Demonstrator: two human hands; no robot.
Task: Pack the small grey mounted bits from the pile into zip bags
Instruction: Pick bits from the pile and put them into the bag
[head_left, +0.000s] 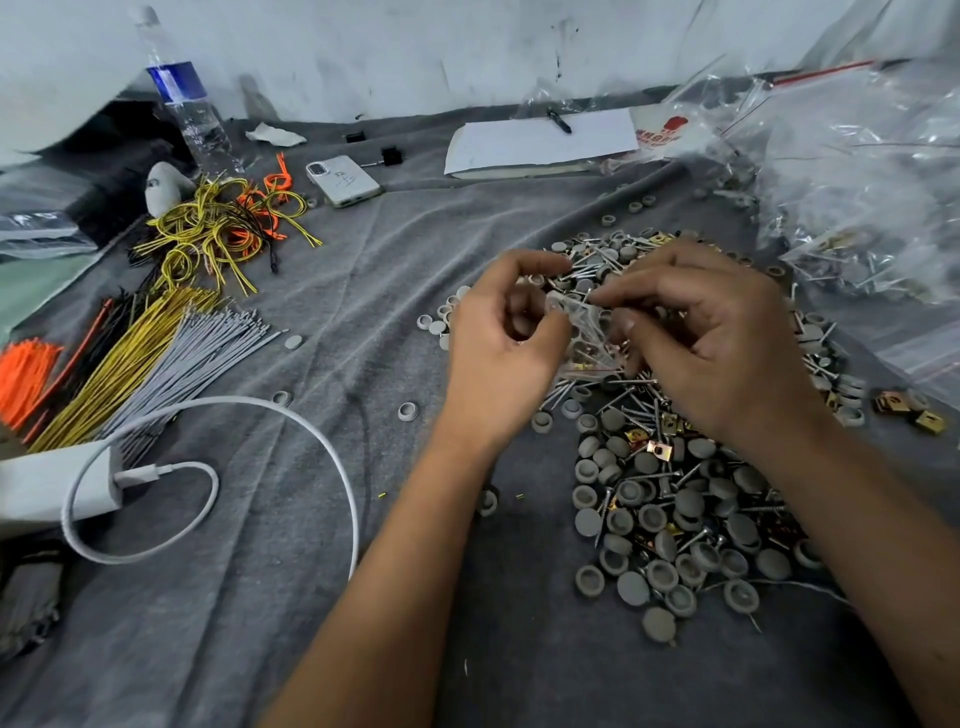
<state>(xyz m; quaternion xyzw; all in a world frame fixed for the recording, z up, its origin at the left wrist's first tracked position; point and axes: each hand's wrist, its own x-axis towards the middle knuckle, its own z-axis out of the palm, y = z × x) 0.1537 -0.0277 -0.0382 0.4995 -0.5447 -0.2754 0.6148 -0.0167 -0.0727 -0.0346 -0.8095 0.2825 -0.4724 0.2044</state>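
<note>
we pinch the bag (584, 332) in both hands (506, 332) (711, 332); a loose grip could spill bits onto the pile (675, 493) below

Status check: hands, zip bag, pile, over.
Left hand and right hand both pinch small clear zip bag above pile. Bag contents unclear. Nothing blocking the pile.

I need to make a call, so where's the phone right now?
In the head view the phone lies face down on the grey cloth at upper left, right of the water bottle and orange wires, left of the white notepad.
</note>
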